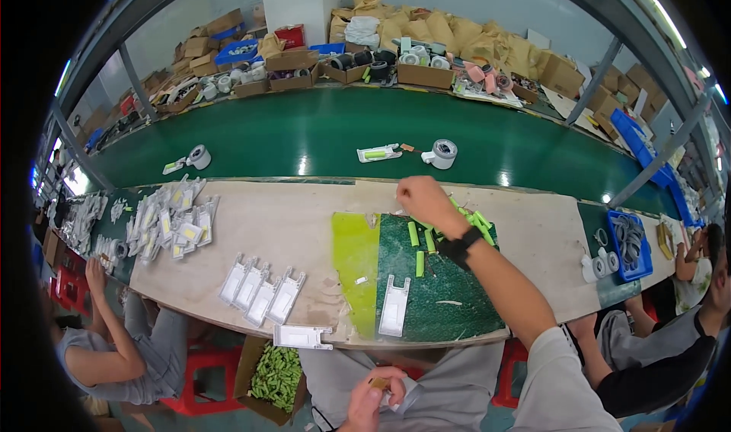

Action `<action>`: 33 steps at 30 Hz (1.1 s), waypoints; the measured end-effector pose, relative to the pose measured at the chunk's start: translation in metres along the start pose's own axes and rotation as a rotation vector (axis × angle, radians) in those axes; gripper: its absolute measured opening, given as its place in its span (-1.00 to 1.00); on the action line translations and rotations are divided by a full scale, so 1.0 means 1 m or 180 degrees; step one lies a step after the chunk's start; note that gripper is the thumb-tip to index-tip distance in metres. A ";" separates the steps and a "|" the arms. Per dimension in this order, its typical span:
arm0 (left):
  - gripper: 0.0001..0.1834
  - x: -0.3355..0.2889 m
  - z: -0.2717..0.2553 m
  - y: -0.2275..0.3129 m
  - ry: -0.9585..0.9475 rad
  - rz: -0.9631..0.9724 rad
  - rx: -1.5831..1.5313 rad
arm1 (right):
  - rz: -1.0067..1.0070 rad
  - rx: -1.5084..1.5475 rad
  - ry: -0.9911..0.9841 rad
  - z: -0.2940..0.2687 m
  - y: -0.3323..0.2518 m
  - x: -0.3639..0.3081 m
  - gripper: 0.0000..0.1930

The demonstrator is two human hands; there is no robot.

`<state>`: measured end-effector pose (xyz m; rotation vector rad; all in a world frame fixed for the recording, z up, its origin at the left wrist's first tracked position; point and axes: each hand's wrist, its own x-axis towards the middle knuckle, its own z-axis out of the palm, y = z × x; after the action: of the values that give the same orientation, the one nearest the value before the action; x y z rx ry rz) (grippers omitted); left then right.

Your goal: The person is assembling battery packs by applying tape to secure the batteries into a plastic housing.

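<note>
Low over my lap, my left hand (375,398) is closed around a white rounded plastic part (408,395), with a small brownish piece at the fingers. My right hand (428,202), a black band on its wrist, reaches to the table's far edge. Its fingers are curled and whatever they hold is hidden. Beside and beneath that wrist lie several green battery cells (419,264) on a dark green mat (457,310). One white plastic shell (394,306) rests on the mat's near left. Another white shell (303,337) lies at the front edge, near several more slanted shells (287,296).
Beyond the table runs a green conveyor belt (282,127), carrying a round white unit (442,154) and a shell with a cell. White parts are heaped (175,219) at left. A blue bin (630,245) stands right; a carton of green cells (247,356) sits below. People sit on both sides.
</note>
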<state>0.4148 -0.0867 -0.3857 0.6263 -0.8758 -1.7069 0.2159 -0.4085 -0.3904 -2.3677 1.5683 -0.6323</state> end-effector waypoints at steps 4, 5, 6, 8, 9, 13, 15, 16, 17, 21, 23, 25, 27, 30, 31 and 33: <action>-0.64 0.000 -0.019 -0.007 0.0003 0.0216 0.0180 | 0.0181 0.2791 0.0378 -0.033 -0.026 -0.039 -0.93; -0.63 0.001 -0.026 -0.013 -0.0172 0.0063 0.0036 | 0.0369 0.3513 0.0577 -0.041 -0.032 -0.049 -0.94; -0.61 0.003 -0.028 -0.017 -0.0362 -0.0093 -0.0106 | 0.0391 0.3500 0.0588 -0.051 -0.038 -0.059 -0.94; -0.76 0.008 -0.014 -0.010 -0.0019 0.0058 -0.0078 | 0.0149 0.3553 0.0843 -0.063 -0.060 -0.082 -0.95; -0.81 0.012 -0.015 -0.010 0.0048 0.0062 -0.0058 | -0.0003 0.3133 0.1056 -0.070 -0.075 -0.094 -0.94; -0.93 0.022 -0.003 -0.003 0.0451 -0.0105 0.0355 | 0.0063 0.2685 0.1320 -0.089 -0.088 -0.140 -0.95; -0.88 0.023 -0.001 0.000 0.0436 -0.0146 0.0982 | -0.0123 0.2290 0.0862 -0.083 -0.101 -0.178 -0.93; -0.88 0.024 0.002 -0.002 0.0430 -0.0184 0.0980 | -0.0361 0.2083 0.0527 -0.082 -0.108 -0.196 -0.92; -0.83 0.024 0.004 -0.004 0.0292 0.0067 0.0774 | -0.0318 0.2074 0.0034 -0.083 -0.120 -0.209 -0.91; -0.65 0.026 0.012 -0.004 -0.0130 0.0360 0.0755 | 0.0106 0.2627 -0.0695 -0.071 -0.141 -0.239 -0.93; -0.62 0.025 0.015 -0.004 -0.0119 0.0403 0.0873 | 0.0118 0.2606 -0.0623 -0.065 -0.143 -0.245 -0.93; -0.61 0.024 0.016 -0.004 -0.0158 0.0438 0.0989 | 0.0114 0.2582 -0.0544 -0.062 -0.144 -0.248 -0.93; -0.60 0.024 0.018 -0.002 -0.0201 0.0455 0.1035 | -0.0054 0.2348 -0.0316 -0.061 -0.144 -0.250 -0.92; -0.62 0.023 0.016 -0.002 -0.0241 0.0526 0.1104 | -0.0053 0.2217 -0.0360 -0.064 -0.144 -0.252 -0.92; -0.66 0.023 0.015 -0.003 -0.0239 0.0572 0.1131 | -0.0055 0.2225 -0.0359 -0.064 -0.144 -0.252 -0.92; -0.73 0.022 0.016 -0.006 -0.0143 0.0666 0.1528 | -0.0245 0.2160 -0.0309 -0.063 -0.144 -0.252 -0.90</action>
<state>0.3930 -0.1025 -0.3804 0.7826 -1.3524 -1.3314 0.2194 -0.1170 -0.3310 -1.9085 1.0044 -0.8802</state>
